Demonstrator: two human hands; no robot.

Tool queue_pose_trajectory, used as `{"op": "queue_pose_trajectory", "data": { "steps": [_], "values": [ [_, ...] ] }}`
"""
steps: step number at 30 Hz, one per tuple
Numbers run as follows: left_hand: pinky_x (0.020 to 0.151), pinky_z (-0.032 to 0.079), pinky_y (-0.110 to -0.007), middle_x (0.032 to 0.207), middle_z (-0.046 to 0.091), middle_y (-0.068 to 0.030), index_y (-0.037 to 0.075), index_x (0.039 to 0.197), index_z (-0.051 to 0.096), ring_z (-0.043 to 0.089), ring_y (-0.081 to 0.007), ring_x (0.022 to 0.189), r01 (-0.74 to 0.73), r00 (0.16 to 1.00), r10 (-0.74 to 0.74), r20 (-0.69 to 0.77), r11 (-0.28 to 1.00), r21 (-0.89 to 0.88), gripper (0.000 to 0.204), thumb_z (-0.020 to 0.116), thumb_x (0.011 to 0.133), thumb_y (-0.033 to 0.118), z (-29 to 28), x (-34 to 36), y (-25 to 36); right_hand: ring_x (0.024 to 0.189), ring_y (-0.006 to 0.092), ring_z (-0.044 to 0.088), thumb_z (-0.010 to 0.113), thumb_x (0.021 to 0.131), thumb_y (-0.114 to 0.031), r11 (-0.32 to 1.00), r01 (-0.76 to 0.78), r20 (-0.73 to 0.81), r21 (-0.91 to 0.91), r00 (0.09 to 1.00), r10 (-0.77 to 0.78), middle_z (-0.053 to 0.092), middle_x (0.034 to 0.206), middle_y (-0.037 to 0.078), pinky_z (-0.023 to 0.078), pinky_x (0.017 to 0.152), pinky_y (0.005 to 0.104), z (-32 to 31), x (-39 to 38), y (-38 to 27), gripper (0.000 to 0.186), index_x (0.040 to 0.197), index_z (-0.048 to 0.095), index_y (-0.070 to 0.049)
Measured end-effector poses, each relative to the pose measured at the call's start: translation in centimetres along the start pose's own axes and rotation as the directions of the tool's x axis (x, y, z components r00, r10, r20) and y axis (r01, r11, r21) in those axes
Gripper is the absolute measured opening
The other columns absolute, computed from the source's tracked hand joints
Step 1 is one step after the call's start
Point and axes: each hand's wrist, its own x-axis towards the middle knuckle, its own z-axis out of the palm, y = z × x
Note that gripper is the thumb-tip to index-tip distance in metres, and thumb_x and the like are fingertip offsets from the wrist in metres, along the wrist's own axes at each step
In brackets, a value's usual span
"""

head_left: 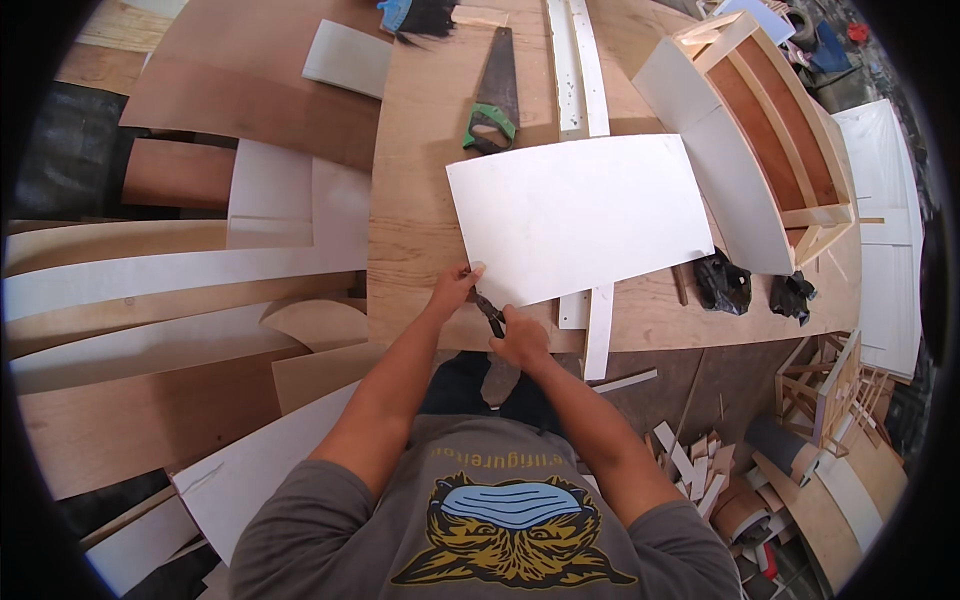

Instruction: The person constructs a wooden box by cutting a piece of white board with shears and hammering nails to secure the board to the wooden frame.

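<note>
A white rectangular panel [582, 215] lies angled on the plywood worktop [420, 200], across pale strips [598, 330]. My left hand [453, 290] is closed on the panel's near-left corner, with thumb and fingers at its edge. My right hand [522, 333] grips dark-handled pliers [492, 313], whose jaws are at that same corner, close by my left fingers; I cannot make out exactly what the jaws hold. Behind the panel lies a handsaw [492, 100] with a green and black handle.
A wooden frame box [760, 140] and black plastic bundles [725, 280] sit on the right of the worktop. A brush with blue [398, 18] is at the back. Stacked boards [150, 390] fill the left. Offcuts [700, 470] and small frames [820, 380] lie below right.
</note>
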Motion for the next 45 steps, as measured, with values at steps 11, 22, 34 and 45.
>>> {"op": "queue_pose_trajectory", "data": {
  "steps": [11, 22, 34, 45],
  "values": [
    [0.065, 0.058, -0.030, 0.089, 0.069, -0.0044, 0.001, 0.108, 0.069, 0.067, -0.0128, 0.071, -0.060, 0.998, 0.060, -0.012, 0.998, 0.018, 0.034, 0.074, 0.096, 0.032, 0.3, -1.1, 0.1, 0.081, 0.0442, 0.069, 0.077, 0.071, -0.027, 0.998, 0.066, -0.099, -0.009, 0.993, -0.067, 0.070, 0.083, 0.022, 0.055, 0.070, 0.0560, -0.6, -0.9, 0.3, 0.046, 0.105, 0.054, -0.006],
    [0.066, 0.061, -0.032, 0.092, 0.070, -0.0077, -0.001, 0.109, 0.068, 0.071, -0.0170, 0.076, -0.042, 0.999, 0.042, -0.003, 0.998, -0.036, 0.034, 0.072, 0.097, 0.030, 0.4, -1.5, 0.4, 0.082, 0.0424, 0.070, 0.079, 0.068, -0.028, 0.997, -0.045, -0.043, 0.055, 0.998, 0.047, 0.068, 0.080, 0.024, 0.055, 0.071, 0.0494, -0.8, -1.3, -0.7, 0.042, 0.096, 0.061, -0.003],
    [0.058, 0.056, -0.028, 0.083, 0.068, -0.0027, 0.003, 0.103, 0.068, 0.064, -0.0108, 0.065, -0.073, 0.997, 0.072, -0.039, 0.997, -0.030, 0.027, 0.070, 0.098, 0.029, 0.9, -1.4, -0.3, 0.076, 0.0390, 0.069, 0.078, 0.070, -0.025, 0.993, 0.084, -0.169, -0.082, 0.981, -0.097, 0.065, 0.075, 0.017, 0.053, 0.065, 0.0506, 0.0, -1.3, 0.3, 0.041, 0.097, 0.055, -0.003],
    [0.058, 0.056, -0.030, 0.084, 0.067, -0.0044, 0.002, 0.108, 0.068, 0.065, -0.0133, 0.066, 0.013, 0.992, -0.015, -0.129, 1.000, -0.021, 0.036, 0.068, 0.099, 0.037, 1.5, -0.6, -2.1, 0.055, 0.0170, 0.053, 0.090, 0.070, -0.032, 0.742, 0.096, -0.156, 0.663, 0.988, 0.012, 0.052, 0.064, 0.004, 0.046, 0.056, 0.0376, -10.1, -2.1, 1.6, 0.052, 0.096, 0.057, -0.003]
  ]
}}
